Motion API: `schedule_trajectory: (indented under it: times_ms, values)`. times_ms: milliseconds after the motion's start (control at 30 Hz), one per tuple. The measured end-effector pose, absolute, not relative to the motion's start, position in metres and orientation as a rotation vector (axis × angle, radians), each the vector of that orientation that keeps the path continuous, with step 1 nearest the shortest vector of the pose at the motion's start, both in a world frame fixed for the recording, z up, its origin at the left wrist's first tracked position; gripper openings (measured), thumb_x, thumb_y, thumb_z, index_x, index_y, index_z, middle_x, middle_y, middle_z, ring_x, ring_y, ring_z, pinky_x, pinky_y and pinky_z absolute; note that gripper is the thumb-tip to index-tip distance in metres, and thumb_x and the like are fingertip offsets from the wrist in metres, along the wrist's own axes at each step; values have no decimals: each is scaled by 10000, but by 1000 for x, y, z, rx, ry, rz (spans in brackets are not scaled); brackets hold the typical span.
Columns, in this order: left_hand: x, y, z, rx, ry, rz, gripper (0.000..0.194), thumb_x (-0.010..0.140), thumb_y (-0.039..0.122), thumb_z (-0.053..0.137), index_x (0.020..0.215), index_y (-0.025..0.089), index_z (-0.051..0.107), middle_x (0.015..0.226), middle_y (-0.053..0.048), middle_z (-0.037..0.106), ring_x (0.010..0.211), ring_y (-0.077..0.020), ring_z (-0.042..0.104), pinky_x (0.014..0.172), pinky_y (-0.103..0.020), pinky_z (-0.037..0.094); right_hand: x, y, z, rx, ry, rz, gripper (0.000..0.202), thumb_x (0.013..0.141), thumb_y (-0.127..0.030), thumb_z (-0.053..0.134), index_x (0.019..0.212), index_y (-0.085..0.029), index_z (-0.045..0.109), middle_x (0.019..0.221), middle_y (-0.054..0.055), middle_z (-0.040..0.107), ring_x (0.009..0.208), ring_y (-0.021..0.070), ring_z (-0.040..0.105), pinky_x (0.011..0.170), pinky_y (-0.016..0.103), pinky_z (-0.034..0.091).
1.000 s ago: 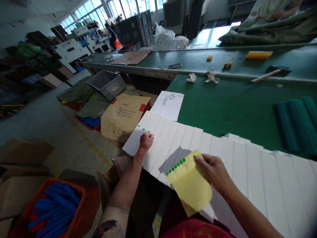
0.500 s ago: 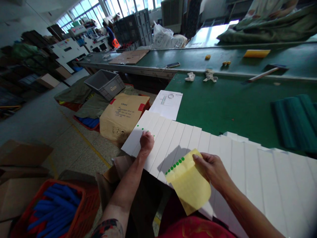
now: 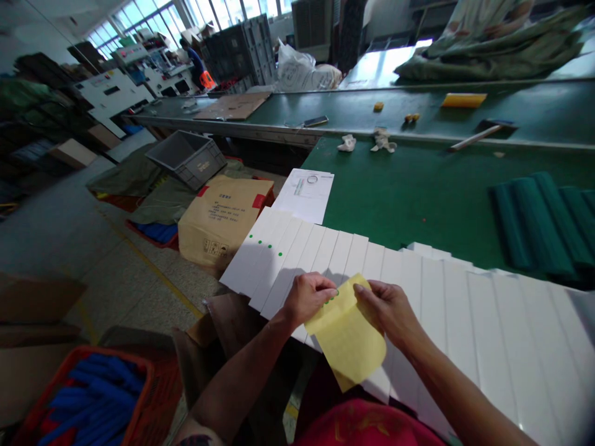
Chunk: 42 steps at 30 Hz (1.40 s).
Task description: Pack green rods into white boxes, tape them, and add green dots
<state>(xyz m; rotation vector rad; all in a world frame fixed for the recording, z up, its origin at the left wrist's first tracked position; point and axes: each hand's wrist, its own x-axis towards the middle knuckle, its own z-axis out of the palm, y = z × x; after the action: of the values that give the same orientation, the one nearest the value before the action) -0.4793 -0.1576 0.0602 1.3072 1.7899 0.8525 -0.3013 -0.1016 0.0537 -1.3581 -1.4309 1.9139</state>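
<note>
My right hand [image 3: 388, 308] pinches the top edge of a yellow sticker sheet [image 3: 351, 344], which hangs tilted over the row of boxes. My left hand [image 3: 310, 298] is at the upper left of that sheet, thumb and fingertips closed at a green round sticker [image 3: 338, 292] on its edge. Other green dots on the sheet are partly covered by these fingers. Beneath both hands, long white boxes [image 3: 430, 291] lie side by side in a row. Green dots [image 3: 270, 246] sit on several boxes at the row's left end.
Printed paper [image 3: 304, 192] lies beyond the boxes on the green table [image 3: 372, 198]. Dark green rolls [image 3: 539, 223] are at the right. Left of the table stand a brown carton [image 3: 223, 217], a grey crate [image 3: 188, 160] and an orange basket [image 3: 151, 384] of blue tubes. Someone sits across the belt.
My left hand has moved right from a box at the row's left end to the sticker sheet. A green dot shows where it was. My right hand still holds the sheet.
</note>
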Motion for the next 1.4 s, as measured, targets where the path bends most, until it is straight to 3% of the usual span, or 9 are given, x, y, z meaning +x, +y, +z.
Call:
schedule_trajectory:
  times_ms: [233, 367, 667, 900, 967, 1100, 1200, 1267, 1400]
  values:
    - [-472, -159, 64, 1368, 1793, 908, 90, 733, 97, 660, 686, 159, 706, 684, 9, 664, 668, -105, 600, 643, -205, 433, -300, -102, 49, -1376, -1331, 1978, 403, 705, -535, 663, 671, -138, 596, 563, 40, 623, 455, 143, 548, 433, 230, 391]
    - [-483, -158, 58, 1407, 1793, 913, 61, 753, 136, 668, 710, 168, 698, 705, 18, 656, 667, -99, 599, 645, -196, 453, -299, -102, 47, -1412, -1327, 1943, 398, 702, -527, 663, 666, -136, 600, 560, 45, 622, 454, 148, 550, 427, 232, 386]
    - [-573, -134, 0, 1198, 2377, 826, 68, 724, 118, 648, 685, 146, 696, 727, -14, 642, 759, -149, 607, 766, -280, 487, -300, -102, 54, -1427, -1317, 1984, 404, 698, -549, 657, 668, -149, 611, 578, 57, 649, 487, 185, 601, 451, 255, 427]
    - [-571, -135, -13, 1219, 2494, 741, 71, 756, 113, 662, 703, 148, 693, 829, -70, 650, 888, -193, 614, 869, -319, 477, -302, -103, 56, -1422, -1323, 1982, 400, 693, -540, 660, 662, -145, 601, 574, 62, 649, 475, 187, 601, 443, 256, 421]
    - [-565, -136, -9, 1223, 2517, 750, 67, 775, 101, 648, 791, 143, 697, 942, -103, 641, 949, -212, 605, 905, -348, 466, -302, -103, 57, -1422, -1322, 1978, 401, 686, -540, 664, 654, -146, 594, 577, 65, 650, 474, 186, 600, 442, 255, 422]
    - [-549, -141, 7, 1230, 2505, 794, 238, 797, 76, 614, 1021, 133, 672, 1149, -156, 580, 1105, -252, 552, 984, -405, 416, -301, -104, 58, -1421, -1327, 1971, 395, 695, -533, 662, 660, -145, 599, 569, 61, 649, 473, 185, 601, 440, 251, 423]
    - [-530, -149, 25, 1308, 2267, 782, 120, 834, 155, 605, 824, 162, 724, 904, -79, 651, 951, -205, 615, 905, -329, 461, -299, -104, 57, -1419, -1309, 1983, 396, 697, -535, 667, 668, -146, 606, 573, 58, 650, 488, 191, 611, 448, 254, 434]
    - [-516, -155, 37, 1363, 2029, 764, 153, 831, 235, 634, 737, 186, 743, 751, -27, 663, 810, -158, 637, 799, -258, 490, -298, -103, 56, -1409, -1297, 1982, 395, 695, -533, 676, 680, -144, 613, 578, 54, 650, 494, 188, 611, 455, 253, 441]
    - [-494, -164, 50, 1355, 1762, 777, 133, 793, 259, 662, 817, 185, 770, 763, -17, 700, 717, -125, 639, 657, -207, 486, -297, -102, 55, -1398, -1290, 1980, 396, 696, -531, 677, 682, -139, 617, 572, 49, 643, 468, 165, 581, 444, 247, 429]
